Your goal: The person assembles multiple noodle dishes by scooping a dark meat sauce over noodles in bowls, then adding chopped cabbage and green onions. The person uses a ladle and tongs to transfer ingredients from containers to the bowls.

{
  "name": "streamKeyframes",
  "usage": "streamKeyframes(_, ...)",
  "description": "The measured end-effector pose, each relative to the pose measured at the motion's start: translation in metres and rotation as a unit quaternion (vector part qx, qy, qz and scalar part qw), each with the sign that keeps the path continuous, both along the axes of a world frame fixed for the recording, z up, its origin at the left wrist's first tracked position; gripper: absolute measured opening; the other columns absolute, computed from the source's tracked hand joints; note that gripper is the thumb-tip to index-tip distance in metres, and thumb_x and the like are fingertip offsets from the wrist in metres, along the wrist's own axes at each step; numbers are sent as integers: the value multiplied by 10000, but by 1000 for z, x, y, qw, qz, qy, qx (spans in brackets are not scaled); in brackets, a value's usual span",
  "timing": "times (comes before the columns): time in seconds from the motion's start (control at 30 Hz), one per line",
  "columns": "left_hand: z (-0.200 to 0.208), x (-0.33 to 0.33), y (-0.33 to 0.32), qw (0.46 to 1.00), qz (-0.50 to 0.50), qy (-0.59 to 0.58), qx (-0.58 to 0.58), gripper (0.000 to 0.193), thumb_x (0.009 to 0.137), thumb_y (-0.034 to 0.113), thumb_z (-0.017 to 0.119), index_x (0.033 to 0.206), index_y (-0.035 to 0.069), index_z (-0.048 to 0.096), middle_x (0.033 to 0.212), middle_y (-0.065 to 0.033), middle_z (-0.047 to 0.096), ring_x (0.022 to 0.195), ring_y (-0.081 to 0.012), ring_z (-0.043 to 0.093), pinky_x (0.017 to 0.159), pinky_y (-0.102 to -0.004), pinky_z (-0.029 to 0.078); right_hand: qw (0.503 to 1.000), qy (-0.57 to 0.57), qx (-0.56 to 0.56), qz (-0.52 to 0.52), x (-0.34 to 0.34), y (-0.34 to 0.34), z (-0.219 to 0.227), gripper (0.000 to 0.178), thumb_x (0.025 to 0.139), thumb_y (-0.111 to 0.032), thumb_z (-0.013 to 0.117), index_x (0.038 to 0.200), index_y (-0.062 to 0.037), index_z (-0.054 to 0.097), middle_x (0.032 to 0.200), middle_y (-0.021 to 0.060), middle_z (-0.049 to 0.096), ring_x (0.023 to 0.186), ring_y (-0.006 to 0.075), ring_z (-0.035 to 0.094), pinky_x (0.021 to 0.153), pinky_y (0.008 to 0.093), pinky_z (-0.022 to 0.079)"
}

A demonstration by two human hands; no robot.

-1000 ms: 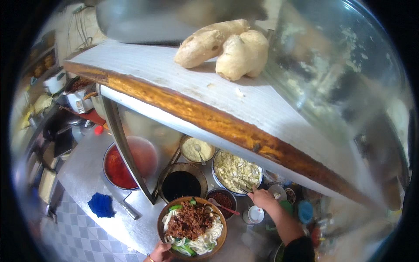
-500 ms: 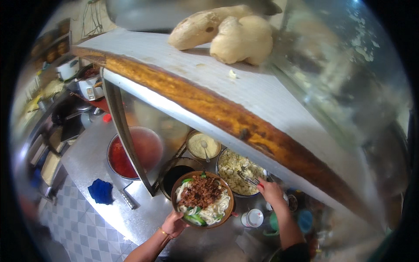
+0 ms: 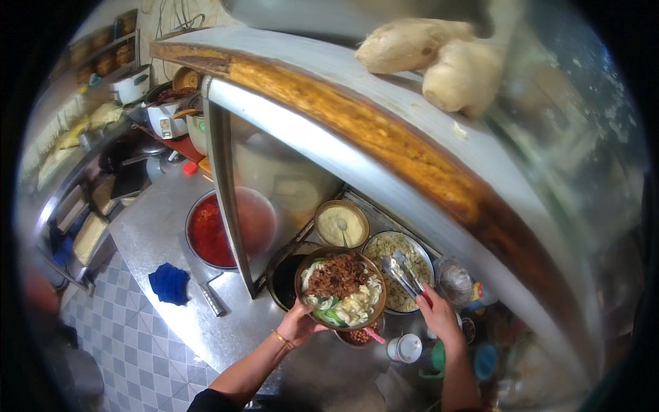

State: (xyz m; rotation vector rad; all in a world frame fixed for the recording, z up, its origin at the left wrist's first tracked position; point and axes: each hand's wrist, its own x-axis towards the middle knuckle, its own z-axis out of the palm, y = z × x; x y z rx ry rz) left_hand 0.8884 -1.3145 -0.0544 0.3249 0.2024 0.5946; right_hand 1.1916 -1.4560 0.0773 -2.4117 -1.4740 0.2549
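My left hand [image 3: 298,325] grips the near left side of a brown bowl [image 3: 384,296], with the thumb at its rim. In it are white noodles topped with brown minced meat [image 3: 340,276], green leaves and a heap of pale chopped bits [image 3: 360,307]. My right hand [image 3: 441,317] is closed round red-handled metal tongs [image 3: 406,275], their tips apart. The tongs hang over a round basin [image 3: 431,259] of pale chopped food, right beside the bowl. Partly under the bowl sits a dish of reddish-brown nuts or beans [image 3: 360,336] with a pink handle.
A bowl of yellowish powder [image 3: 341,225] with a spoon stands behind. Further left are a dark pot [image 3: 274,285], a pot of red liquid [image 3: 206,237], a metal handle [image 3: 211,300] and a blue cloth [image 3: 169,283]. A wood-edged shelf [image 3: 343,86] bearing ginger-like roots crosses above; a white tub [image 3: 405,348] stands near.
Pale chopped bits now lie on the noodles. The tongs, earlier down in the basin, are now raised over it. The view has shifted, and the dish of nuts or beans shows.
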Motion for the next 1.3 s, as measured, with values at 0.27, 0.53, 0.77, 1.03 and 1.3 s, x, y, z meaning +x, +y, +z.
streamKeyframes(0.27, -7, -16, 3, 1000, 15, 3, 23, 687, 877, 187, 574, 1464, 206, 216, 1427, -93, 403, 1269, -320, 463, 953, -544, 482, 992, -101, -68, -28, 31, 14, -73, 337, 896, -358, 611, 1191, -198, 653, 825, 169, 674, 723, 335, 664, 655, 450, 515)
streamKeyframes(0.53, -13, -15, 7, 999, 26, 27, 15, 642, 893, 173, 544, 1450, 212, 228, 1403, -93, 420, 1243, -302, 490, 944, -517, 496, 992, 123, 43, -2, -32, -12, 15, 370, 893, -307, 642, 1207, -113, 642, 706, 132, 636, 557, 215, 611, 541, 363, 484)
streamKeyframes(0.77, -19, -29, 9, 999, 32, 12, -9, 669, 879, 176, 553, 1457, 209, 219, 1404, -89, 418, 1231, -294, 499, 918, -480, 515, 989, 92, 64, -91, -46, 19, 7, 493, 898, -355, 604, 1292, -61, 559, 920, 226, 677, 864, 362, 670, 757, 414, 512)
streamKeyframes(1.03, -10, -99, -9, 995, 57, 69, 46, 834, 792, 169, 605, 1498, 173, 161, 1460, -92, 368, 1301, -281, 423, 1022, -499, 406, 992, -40, 103, 55, -15, 161, -95, 315, 845, -220, 661, 1101, -35, 673, 1106, 189, 639, 1032, 362, 595, 905, 415, 470)
streamKeyframes(1.3, -10, -140, -43, 994, 86, 48, 38, 935, 751, 140, 645, 1514, 116, 106, 1492, -94, 324, 1352, -248, 350, 1108, -414, 312, 994, -102, -35, -22, -60, 291, -163, 228, 815, -173, 539, 865, -43, 719, 920, 222, 667, 895, 416, 631, 802, 478, 501)
